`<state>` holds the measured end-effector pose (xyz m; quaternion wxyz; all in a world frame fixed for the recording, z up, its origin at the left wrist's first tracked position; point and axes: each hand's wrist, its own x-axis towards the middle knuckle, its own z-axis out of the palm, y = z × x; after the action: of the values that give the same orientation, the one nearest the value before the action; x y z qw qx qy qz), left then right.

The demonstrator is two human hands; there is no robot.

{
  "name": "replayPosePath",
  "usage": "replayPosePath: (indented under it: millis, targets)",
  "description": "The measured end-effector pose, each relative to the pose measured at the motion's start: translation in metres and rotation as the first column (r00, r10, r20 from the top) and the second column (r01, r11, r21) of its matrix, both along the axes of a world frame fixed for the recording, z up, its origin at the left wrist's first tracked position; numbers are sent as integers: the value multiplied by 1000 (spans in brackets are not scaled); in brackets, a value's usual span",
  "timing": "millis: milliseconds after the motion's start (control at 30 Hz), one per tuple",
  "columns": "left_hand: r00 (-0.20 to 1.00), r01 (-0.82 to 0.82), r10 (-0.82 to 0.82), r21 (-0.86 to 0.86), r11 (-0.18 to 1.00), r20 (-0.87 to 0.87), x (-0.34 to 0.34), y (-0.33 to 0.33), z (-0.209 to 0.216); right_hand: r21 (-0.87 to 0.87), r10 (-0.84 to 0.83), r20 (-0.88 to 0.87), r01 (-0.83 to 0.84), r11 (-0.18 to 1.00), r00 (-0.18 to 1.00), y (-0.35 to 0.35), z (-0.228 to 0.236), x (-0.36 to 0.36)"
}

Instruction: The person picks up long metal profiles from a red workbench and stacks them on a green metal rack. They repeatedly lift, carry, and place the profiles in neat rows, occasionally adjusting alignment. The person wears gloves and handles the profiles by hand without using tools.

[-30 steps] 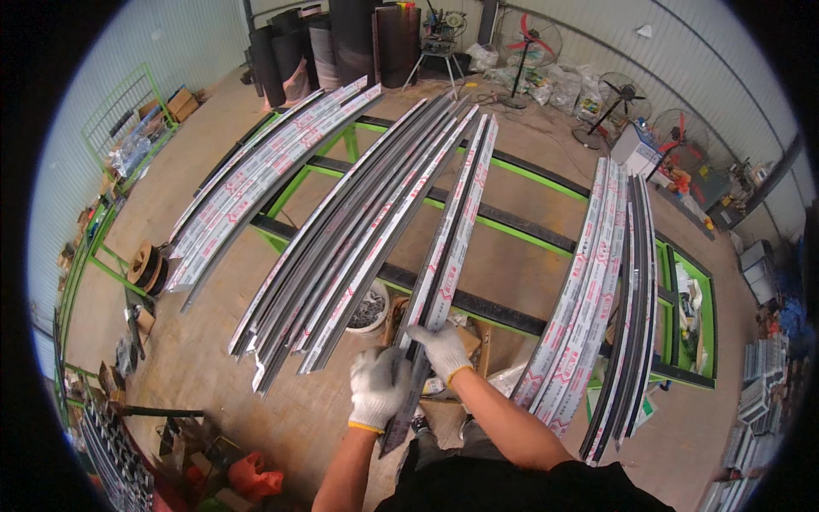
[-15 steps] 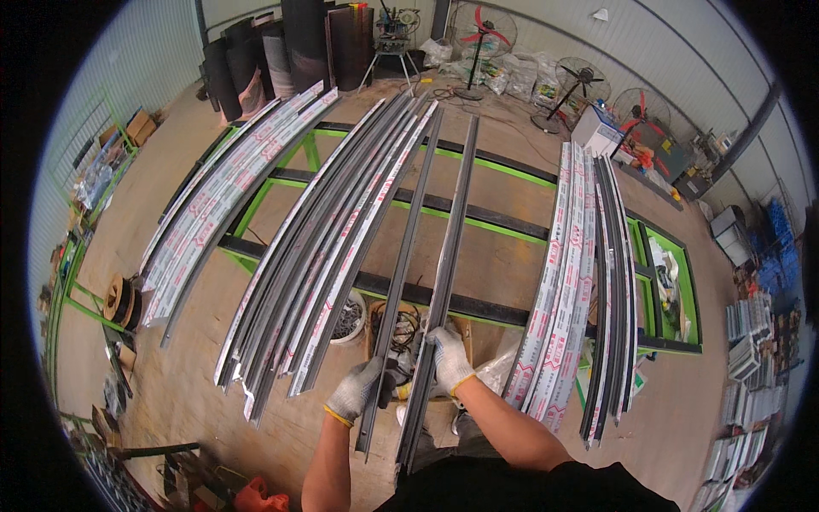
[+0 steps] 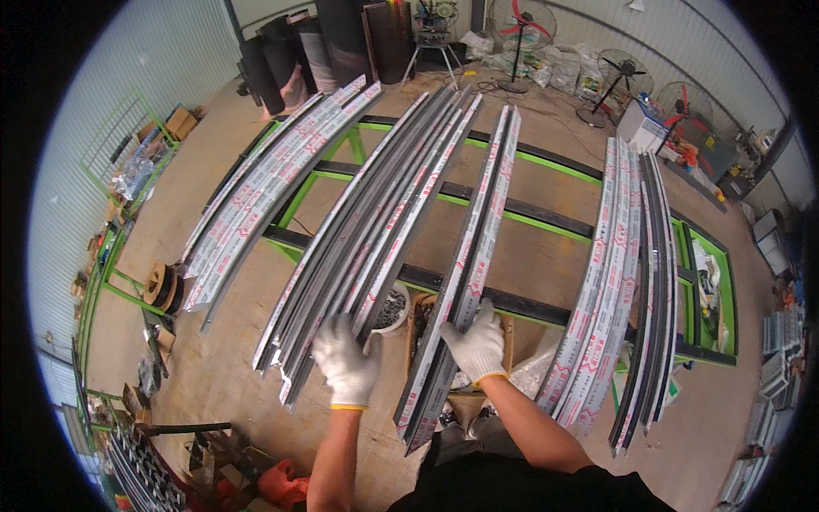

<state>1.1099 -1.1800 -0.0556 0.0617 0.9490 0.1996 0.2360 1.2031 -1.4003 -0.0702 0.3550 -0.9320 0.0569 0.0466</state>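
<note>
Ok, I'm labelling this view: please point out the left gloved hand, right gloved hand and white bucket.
Left gloved hand (image 3: 347, 362), head view: back of the glove.
Right gloved hand (image 3: 479, 346), head view: back of the glove.
White bucket (image 3: 395, 327), head view: outer wall.

I saw red and grey print repeating along the white film (image 3: 495, 213) of the strip pair (image 3: 473, 264) under my right hand (image 3: 478, 346), the middle stack (image 3: 415, 189) by my left hand (image 3: 347, 360), the far-left stack (image 3: 256, 209) and the right-hand stack (image 3: 597, 290); I couldn't make out words.
</note>
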Motion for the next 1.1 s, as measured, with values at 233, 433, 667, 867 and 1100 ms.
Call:
replayPosePath:
  millis: [233, 433, 667, 867, 1100]
  targets:
    - [958, -273, 252, -160, 949, -138, 6, 126, 28, 154, 170, 360, -238, 959, 917, 0, 25, -1]
    - [838, -320, -32, -538, 780, -545, 12, 231, 12, 134, 227, 261, -268, 954, 938, 19, 51, -23]
    - [897, -68, -145, -453, 889, -418, 18, 270, -21, 9, 193, 397, -214, 977, 897, 90, 64, -47]
    - [915, -20, -164, -445, 895, -370, 40, 321, 6, 96, 210, 162, -227, 969, 964, 145, 81, -88]
    - [971, 67, -117, -231, 971, -208, 8, 341, -12, 89, 221, 270, -253, 963, 937, 157, 68, -112]
